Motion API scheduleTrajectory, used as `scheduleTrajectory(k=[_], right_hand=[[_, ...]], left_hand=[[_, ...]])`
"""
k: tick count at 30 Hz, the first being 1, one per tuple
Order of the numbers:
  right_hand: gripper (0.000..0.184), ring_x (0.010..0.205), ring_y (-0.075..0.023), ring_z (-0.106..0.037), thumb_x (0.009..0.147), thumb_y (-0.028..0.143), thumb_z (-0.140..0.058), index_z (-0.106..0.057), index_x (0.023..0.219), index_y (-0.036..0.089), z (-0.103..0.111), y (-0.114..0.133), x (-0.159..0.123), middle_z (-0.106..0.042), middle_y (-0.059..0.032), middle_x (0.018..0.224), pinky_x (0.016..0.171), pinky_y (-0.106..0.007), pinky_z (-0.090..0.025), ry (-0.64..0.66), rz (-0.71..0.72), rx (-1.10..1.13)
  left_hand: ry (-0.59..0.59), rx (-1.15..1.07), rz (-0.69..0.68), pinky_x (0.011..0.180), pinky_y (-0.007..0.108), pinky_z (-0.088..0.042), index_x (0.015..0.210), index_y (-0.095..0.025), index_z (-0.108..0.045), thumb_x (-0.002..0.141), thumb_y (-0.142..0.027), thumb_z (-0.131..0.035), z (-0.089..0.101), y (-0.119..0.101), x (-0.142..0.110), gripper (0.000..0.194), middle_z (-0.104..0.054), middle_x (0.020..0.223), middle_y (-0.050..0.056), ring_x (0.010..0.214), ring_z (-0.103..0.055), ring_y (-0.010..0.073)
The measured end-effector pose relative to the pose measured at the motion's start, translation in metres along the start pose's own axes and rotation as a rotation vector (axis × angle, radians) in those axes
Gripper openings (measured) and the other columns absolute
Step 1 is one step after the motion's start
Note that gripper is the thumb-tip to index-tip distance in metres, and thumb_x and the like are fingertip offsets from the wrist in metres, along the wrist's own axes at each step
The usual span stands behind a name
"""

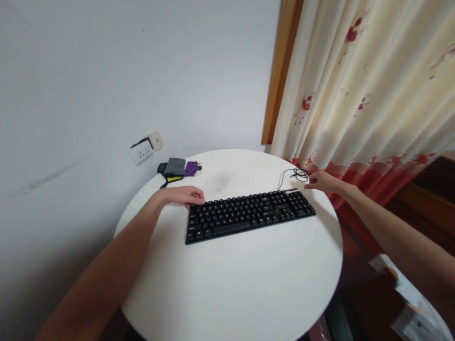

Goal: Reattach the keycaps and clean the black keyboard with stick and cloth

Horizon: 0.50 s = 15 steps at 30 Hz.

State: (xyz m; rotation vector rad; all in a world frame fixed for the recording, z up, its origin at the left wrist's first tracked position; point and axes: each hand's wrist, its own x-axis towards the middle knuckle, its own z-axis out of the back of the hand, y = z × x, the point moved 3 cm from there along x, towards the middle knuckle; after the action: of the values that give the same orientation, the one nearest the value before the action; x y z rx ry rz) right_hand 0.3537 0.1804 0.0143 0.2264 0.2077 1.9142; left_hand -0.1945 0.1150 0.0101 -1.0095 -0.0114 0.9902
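While the L hand [192, 193] sits at the far L corner of the black kbd [250, 214], fingers curled in, the R hand [314, 181] pinches a thin stick [300, 190] btwn thumb & fingers, just beyond the kbd's far R part. Can't tell if the L fingers grip the kbd edge or only rest on it.

Kbd lies flat, keys up, around the middle of the round white table [227, 284]. Its long axis runs L–R across the tabletop, slightly slanted: R end is farther from the camera than the L end. Space bar side faces the person, num pad is at the R end, back edge faces the wall [213, 85].

Stick is light at the hand end w/ a darker far end; it points L from the fingertips, approx. parallel to the kbd's back edge & close to it. Tip detail too small to tell.

Thin black cable [301, 174] lies partly coiled nr the R hand. Gray cloth [175, 167] & purple item [191, 168] sit side by side at the table's far L edge, beyond the L hand.
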Motion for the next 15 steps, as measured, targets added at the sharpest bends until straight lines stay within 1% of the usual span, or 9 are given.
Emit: scheduleTrajectory(k=[5, 8, 11, 15], right_hand=[[0.048, 0.053, -0.0136, -0.043, 0.07, 0.063, -0.065, -0.049, 0.054, 0.02, 0.007, -0.029, -0.008, -0.05, -0.0005, 0.055, 0.051, -0.029, -0.028, -0.001, -0.062, -0.055], [0.048, 0.052, -0.0134, -0.041, 0.071, 0.061, -0.065, -0.048, 0.053, 0.02, 0.011, -0.041, -0.012, -0.049, -0.0009, 0.054, 0.051, -0.03, -0.026, -0.01, -0.103, -0.082], [0.049, 0.052, -0.0131, -0.04, 0.071, 0.061, -0.066, -0.046, 0.052, 0.02, 0.012, -0.042, -0.012, -0.048, -0.0007, 0.054, 0.051, -0.03, -0.025, -0.001, -0.099, -0.082], [0.051, 0.052, -0.0131, -0.04, 0.071, 0.065, -0.063, -0.047, 0.053, 0.02, 0.007, -0.027, -0.007, -0.047, -0.0002, 0.054, 0.052, -0.03, -0.027, 0.015, -0.059, -0.038]], left_hand=[[-0.001, -0.003, -0.005, 0.063, 0.024, -0.048, 0.09, -0.016, -0.065, 0.074, -0.061, -0.067, 0.001, 0.002, 0.001, 0.048, -0.063, 0.084, 0.004, 0.077, -0.059, 0.0169], [-0.004, -0.006, -0.002, 0.063, 0.024, -0.048, 0.09, -0.016, -0.065, 0.073, -0.061, -0.068, 0.002, 0.003, 0.002, 0.048, -0.063, 0.084, 0.004, 0.076, -0.059, 0.0169], [-0.006, -0.008, -0.004, 0.063, 0.024, -0.048, 0.09, -0.016, -0.065, 0.073, -0.061, -0.068, 0.002, 0.003, 0.002, 0.048, -0.063, 0.083, 0.004, 0.075, -0.059, 0.0167], [0.001, -0.002, -0.011, 0.063, 0.024, -0.047, 0.089, -0.016, -0.065, 0.074, -0.062, -0.067, 0.001, 0.003, 0.002, 0.048, -0.063, 0.082, 0.004, 0.075, -0.059, 0.0164]])
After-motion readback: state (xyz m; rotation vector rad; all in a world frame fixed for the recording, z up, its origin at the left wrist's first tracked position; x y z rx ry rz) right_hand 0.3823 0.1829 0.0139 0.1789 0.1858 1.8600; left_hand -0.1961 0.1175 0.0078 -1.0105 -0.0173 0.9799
